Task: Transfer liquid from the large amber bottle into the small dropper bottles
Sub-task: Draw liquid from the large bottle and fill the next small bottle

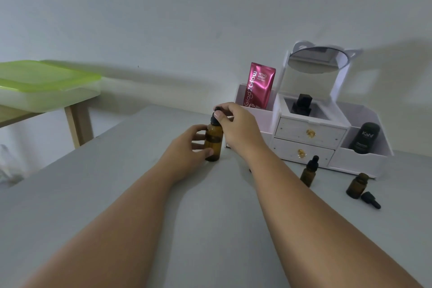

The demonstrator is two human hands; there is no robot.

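Grip on large amber bottle [213,145], upright on grey table [210,229].
Left hand [187,148] curls round its body; right hand [236,128] pinches black dropper cap [215,116] on top. Toward four o'clock from it stand capped dropper bottle [309,172] and open dropper bottle [357,186], loose dropper [371,200] lying just beside the latter.

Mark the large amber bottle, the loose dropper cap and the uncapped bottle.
large amber bottle [214,145], head view, glass body
loose dropper cap [369,199], head view, its middle
uncapped bottle [356,186], head view, glass body
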